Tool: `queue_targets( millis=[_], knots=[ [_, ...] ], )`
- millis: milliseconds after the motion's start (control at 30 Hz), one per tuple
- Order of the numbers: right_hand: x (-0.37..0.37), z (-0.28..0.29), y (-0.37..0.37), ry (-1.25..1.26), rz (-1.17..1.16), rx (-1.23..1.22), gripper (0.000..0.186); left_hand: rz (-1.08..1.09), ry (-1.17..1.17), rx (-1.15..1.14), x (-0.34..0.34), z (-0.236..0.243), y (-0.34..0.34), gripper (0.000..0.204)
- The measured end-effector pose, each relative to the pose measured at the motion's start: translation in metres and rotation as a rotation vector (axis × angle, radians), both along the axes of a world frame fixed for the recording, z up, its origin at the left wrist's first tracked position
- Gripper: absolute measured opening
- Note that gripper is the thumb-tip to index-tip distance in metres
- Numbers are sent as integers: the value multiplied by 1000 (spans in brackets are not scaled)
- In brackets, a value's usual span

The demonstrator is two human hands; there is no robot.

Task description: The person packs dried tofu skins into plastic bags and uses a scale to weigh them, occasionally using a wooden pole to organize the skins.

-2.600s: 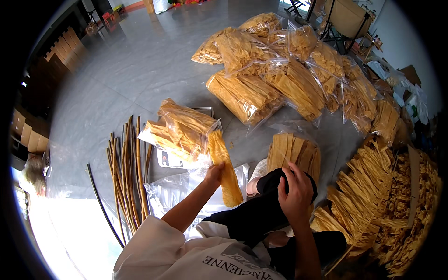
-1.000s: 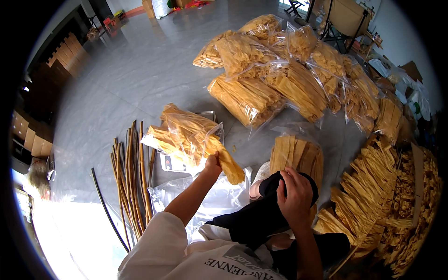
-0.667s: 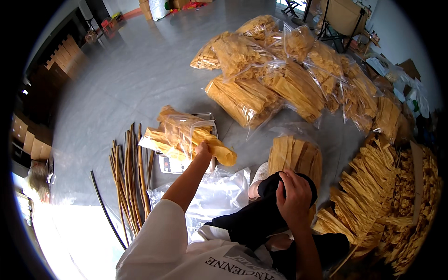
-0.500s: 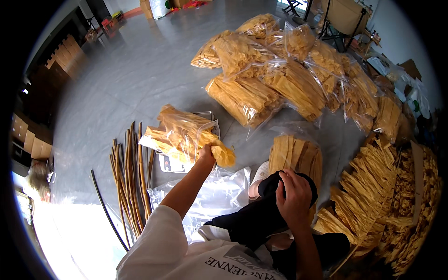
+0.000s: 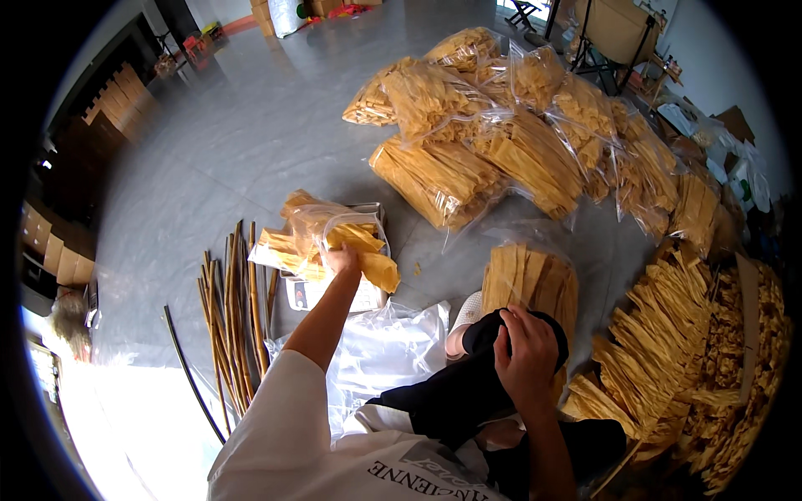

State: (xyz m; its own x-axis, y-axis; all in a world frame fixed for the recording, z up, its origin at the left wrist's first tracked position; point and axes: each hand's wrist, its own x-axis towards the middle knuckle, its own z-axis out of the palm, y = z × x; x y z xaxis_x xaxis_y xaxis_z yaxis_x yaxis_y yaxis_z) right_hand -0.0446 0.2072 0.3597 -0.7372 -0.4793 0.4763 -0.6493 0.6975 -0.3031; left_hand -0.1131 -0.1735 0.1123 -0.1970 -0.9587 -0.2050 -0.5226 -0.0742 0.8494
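A clear plastic bag (image 5: 302, 204) filled with yellow-brown dried sheets, resembling tofu skin, lies on a white scale (image 5: 299, 294) with a metal tray. My left hand (image 5: 342, 259) is at the bag's near side, its fingers closed on the plastic; the fingertips are partly hidden. Beside it, some yellow sheets (image 5: 380, 271) stick out toward the right. Resting on my black-clad knee is my right hand (image 5: 528, 355), fingers loosely bent and slightly apart, holding nothing. Another bag of sheets (image 5: 526, 280) stands just beyond that knee.
Filled bags (image 5: 451, 175) are heaped at the far right. Loose dried sheets (image 5: 660, 351) pile up on my right. Several thin brown sticks (image 5: 238, 326) lie left of the scale. Flat plastic bags (image 5: 393, 342) lie before me on the grey floor (image 5: 209, 142). A folding chair (image 5: 614, 37) stands far back.
My left hand has shifted left and slightly away, from the protruding sheets to the bag's plastic. Small crumbs now show on the floor right of the scale. My right hand has stayed put.
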Motion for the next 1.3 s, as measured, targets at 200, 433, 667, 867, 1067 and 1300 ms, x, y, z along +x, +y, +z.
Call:
queue_targets(
  millis=[200, 433, 667, 867, 1067, 1300],
  knots=[
    [0, -2, 1, -2, 2, 7, 21, 102, -163, 149, 9, -3, 32, 40],
    [-1, -2, 3, -9, -17, 29, 21, 216, 280, -44, -8, 14, 27, 43],
    [0, 0, -3, -12, 7, 20, 22, 43, 310, 228, 18, -26, -7, 38],
    [0, 0, -5, -8, 11, 20, 22, 22, 384, 601, 19, -8, -7, 39],
    [-1, -1, -5, 8, 14, 22, 22, 144, 507, 562, 3, 9, 4, 21],
    [-1, 1, -5, -8, 4, 43, 21, 41, 123, 2, 0, -12, 2, 30]
  ],
)
